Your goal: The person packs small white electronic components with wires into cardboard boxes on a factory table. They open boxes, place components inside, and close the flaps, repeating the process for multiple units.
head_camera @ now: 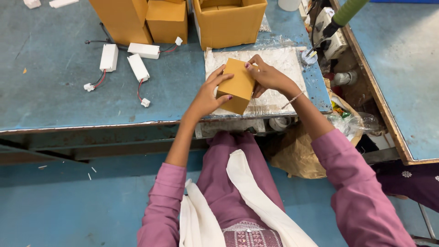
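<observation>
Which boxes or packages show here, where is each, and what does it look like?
Small box: plain tan cardboard, held by left hand and right hand over a clear plastic sheet.
Open carton: tan, behind it.
Two closed cartons: tan, rear left.

Desk: a blue-painted desk point(55, 91) with a scuffed, speckled top and a worn metal front edge, seen from above.
Second desk: another blue desk point(402, 68) at the right with a wooden rim, set at an angle, well apart from the first.
Gap between desks: cluttered and dim; crumpled brown paper point(297, 155) and clear plastic lie there, the rest hard to tell.
Floor: blue floor point(77, 206), marked, with a few small white scraps.
Light: even and bright, soft shadows under the desk edge.
</observation>
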